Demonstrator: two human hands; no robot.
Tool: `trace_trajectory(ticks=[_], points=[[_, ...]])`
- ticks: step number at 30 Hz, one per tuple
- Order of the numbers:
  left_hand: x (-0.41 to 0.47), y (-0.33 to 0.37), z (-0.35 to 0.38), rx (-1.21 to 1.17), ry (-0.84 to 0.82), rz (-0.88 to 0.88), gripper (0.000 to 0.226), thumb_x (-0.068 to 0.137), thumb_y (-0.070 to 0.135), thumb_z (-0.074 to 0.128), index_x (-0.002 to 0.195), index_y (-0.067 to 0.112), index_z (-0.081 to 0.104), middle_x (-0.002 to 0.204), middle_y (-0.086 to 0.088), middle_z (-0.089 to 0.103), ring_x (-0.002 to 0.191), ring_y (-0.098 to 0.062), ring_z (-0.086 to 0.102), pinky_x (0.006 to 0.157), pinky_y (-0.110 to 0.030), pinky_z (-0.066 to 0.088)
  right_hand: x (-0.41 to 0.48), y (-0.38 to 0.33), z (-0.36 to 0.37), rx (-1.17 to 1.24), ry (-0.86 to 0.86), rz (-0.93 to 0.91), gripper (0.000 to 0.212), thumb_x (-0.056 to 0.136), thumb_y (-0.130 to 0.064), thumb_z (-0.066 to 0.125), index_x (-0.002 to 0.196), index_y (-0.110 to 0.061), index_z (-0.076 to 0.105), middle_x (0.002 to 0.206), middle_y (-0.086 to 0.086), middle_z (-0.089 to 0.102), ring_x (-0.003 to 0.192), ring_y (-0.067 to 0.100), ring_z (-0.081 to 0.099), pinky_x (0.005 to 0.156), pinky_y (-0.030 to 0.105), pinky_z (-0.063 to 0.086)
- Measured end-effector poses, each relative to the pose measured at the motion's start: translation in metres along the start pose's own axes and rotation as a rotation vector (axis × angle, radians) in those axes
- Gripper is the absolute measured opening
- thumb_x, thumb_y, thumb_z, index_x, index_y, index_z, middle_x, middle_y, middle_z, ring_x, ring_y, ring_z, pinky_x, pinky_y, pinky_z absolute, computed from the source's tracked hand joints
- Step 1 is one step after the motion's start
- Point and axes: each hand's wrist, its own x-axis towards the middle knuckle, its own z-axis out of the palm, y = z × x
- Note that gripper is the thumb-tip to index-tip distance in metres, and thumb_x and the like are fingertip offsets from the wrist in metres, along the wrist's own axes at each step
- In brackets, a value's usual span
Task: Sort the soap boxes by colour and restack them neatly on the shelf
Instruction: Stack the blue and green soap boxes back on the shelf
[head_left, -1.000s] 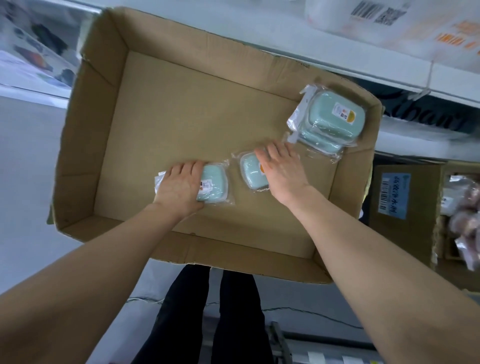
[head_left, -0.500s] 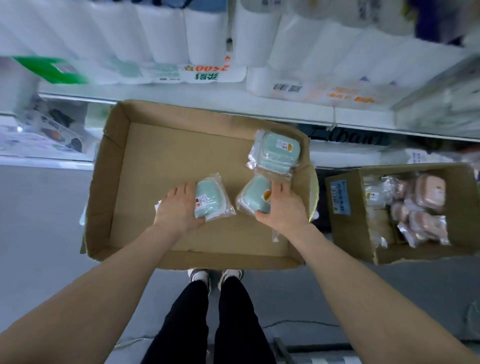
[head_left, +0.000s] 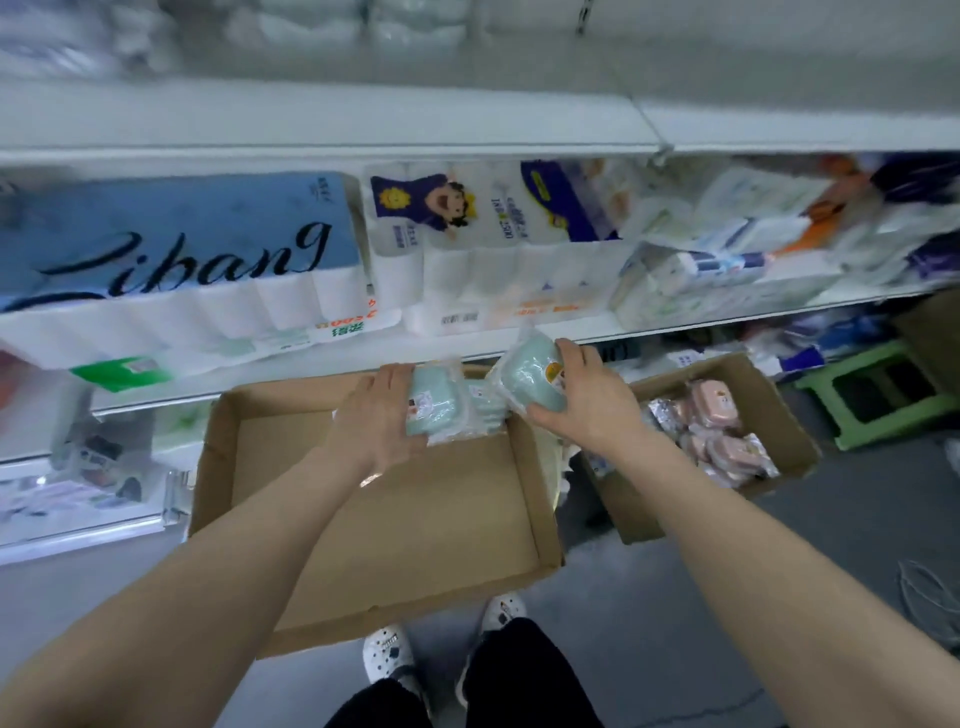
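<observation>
Your left hand (head_left: 382, 421) curls round a green soap box (head_left: 436, 408) in clear wrap, fingers over its far side and thumb underneath at the near edge. Your right hand (head_left: 589, 402) grips a second green soap box (head_left: 527, 382), tilted, with the fingers wrapped over its right end beside the orange sticker. You hold both boxes close together over the far end of the open cardboard box (head_left: 395, 525) on the floor, just in front of the shelf (head_left: 311, 130) stacked with toilet-roll packs (head_left: 182, 249). More green wrapping shows between the two, too blurred to tell apart. To the right, a smaller carton (head_left: 639, 509) holds the pink soap boxes (head_left: 714, 400), and a green stool (head_left: 872, 431) stands beyond it.
</observation>
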Motion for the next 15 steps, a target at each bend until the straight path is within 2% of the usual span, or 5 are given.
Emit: trace_trajectory(ticks=[3,10,13,15], points=[[0.014,0.02,-0.034,-0.017,0.064,0.026,0.088,0.069,0.041,0.075,0.14,0.012,0.032,0.133,-0.007,0.042,0.11,-0.03,0.047,0.087,-0.039,0.043,0.006,0.005,-0.037,-0.003,0.088,-0.037,0.089,0.075,-0.053,0.069,0.144,-0.009,0.033,0.12,0.012,0.05,0.099,0.034,0.057,0.077,0.038,0.046],[0.054,0.068,-0.118,-0.005,0.264,0.073,0.092,0.067,0.044,0.075,0.142,0.013,0.03,0.134,-0.007,0.04,0.113,-0.029,0.048,0.089,-0.039,0.046,0.049,0.017,-0.119,-0.053,0.292,-0.198,0.091,0.079,-0.059,0.058,0.147,-0.007,0.031,0.123,0.014,0.051,0.099,0.034,0.057,0.079,0.039,0.046],[0.072,0.087,-0.153,0.011,0.305,0.055,0.09,0.068,0.046,0.073,0.141,0.018,0.031,0.128,-0.003,0.042,0.11,-0.025,0.049,0.082,-0.034,0.045,0.077,0.026,-0.154,-0.02,0.378,-0.298,0.093,0.071,-0.067,0.045,0.144,-0.009,0.036,0.119,0.012,0.053,0.1,0.033,0.057,0.08,0.04,0.048],[0.082,0.097,-0.176,0.014,0.321,0.04,0.086,0.068,0.046,0.073,0.139,0.02,0.034,0.124,-0.001,0.044,0.107,-0.023,0.051,0.078,-0.033,0.045,0.1,0.033,-0.174,-0.018,0.405,-0.371,0.092,0.072,-0.069,0.043,0.144,-0.012,0.035,0.118,0.009,0.053,0.099,0.031,0.056,0.082,0.041,0.048]])
